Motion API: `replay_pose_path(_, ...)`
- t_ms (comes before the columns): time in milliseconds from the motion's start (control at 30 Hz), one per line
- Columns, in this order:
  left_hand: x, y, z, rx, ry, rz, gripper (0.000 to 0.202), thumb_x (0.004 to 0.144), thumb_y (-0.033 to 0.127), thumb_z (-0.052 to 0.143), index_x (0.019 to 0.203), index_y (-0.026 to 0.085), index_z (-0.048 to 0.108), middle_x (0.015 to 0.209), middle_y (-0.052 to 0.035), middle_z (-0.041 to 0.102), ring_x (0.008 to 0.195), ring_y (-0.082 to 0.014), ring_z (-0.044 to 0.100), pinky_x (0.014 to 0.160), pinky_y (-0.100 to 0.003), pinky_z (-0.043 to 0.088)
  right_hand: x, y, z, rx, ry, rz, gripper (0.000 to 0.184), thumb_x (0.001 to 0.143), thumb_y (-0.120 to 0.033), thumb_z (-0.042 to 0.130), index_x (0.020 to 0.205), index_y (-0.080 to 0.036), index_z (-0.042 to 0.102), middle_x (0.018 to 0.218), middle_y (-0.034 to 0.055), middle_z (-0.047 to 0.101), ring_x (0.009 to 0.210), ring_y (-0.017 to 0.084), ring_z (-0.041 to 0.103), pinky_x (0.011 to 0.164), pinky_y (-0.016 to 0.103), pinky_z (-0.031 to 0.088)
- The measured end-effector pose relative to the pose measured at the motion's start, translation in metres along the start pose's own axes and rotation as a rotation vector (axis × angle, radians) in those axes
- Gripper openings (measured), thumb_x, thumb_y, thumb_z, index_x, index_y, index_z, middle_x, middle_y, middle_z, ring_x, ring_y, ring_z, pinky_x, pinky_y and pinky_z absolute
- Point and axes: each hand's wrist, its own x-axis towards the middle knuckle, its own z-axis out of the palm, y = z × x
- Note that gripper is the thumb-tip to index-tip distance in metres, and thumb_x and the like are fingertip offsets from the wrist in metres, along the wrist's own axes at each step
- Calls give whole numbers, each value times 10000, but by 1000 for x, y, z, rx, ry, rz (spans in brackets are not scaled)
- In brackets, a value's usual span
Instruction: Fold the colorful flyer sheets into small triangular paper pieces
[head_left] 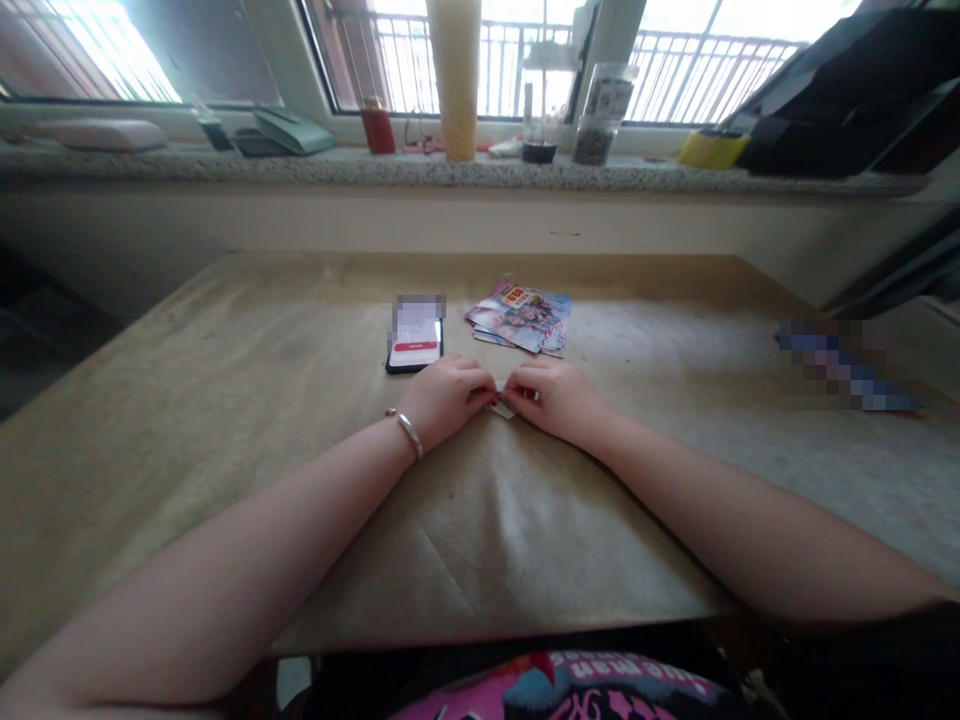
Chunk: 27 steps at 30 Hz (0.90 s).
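Both my hands rest close together on the brown paper-covered table [225,400]. My left hand [444,398], with a silver bracelet on its wrist, has its fingers curled and pinches a small white folded piece of paper [501,406]. My right hand [556,397] is curled too and grips the same piece from the other side. Most of the paper is hidden under my fingers. Just beyond my hands lie a black phone [415,345] with a lit screen and a fanned pile of colourful printed sheets [521,318].
A stone windowsill [300,168] runs along the back with a red cup [378,128], a tall yellow cylinder [455,80], a glass jar [600,115] and a green case [292,132]. A blurred blue item [847,365] lies at the table's right. Dark equipment [847,100] stands far right.
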Motion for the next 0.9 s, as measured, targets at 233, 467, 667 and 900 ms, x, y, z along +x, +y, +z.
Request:
replay_pose_path(233, -1, 1, -7, 129, -71, 16, 149, 869, 260, 581, 793, 183, 684, 814, -31, 643, 772, -169, 574, 682, -264, 410, 1, 3, -3, 58, -48, 63, 105, 772, -203, 594, 675, -163, 598, 689, 18, 586, 654, 124, 507, 603, 224, 346)
replay_pose_path(467, -4, -3, -16, 229, -148, -26, 182, 888, 268, 522, 820, 204, 679, 834, -26, 634, 764, -166, 585, 619, -258, 388, 1, 8, -10, 29, -144, 132, 73, 720, -184, 583, 654, -167, 610, 692, 23, 609, 638, 120, 521, 583, 221, 355)
replay_pose_path(667, -6, -2, -22, 272, -174, -115, 178, 872, 290, 503, 841, 248, 673, 856, 6, 648, 760, -163, 606, 551, -249, 349, -1, 8, -19, -39, -221, 237, 81, 707, -238, 579, 679, -197, 644, 719, 12, 654, 632, 127, 543, 552, 231, 339)
replay_pose_path(900, -8, -3, -25, 322, -180, -106, 185, 860, 289, 494, 836, 235, 669, 836, -12, 645, 736, -165, 601, 531, -255, 341, -3, 7, -25, -89, -258, 237, 80, 708, -218, 565, 687, -200, 640, 743, 19, 670, 651, 142, 553, 544, 243, 330)
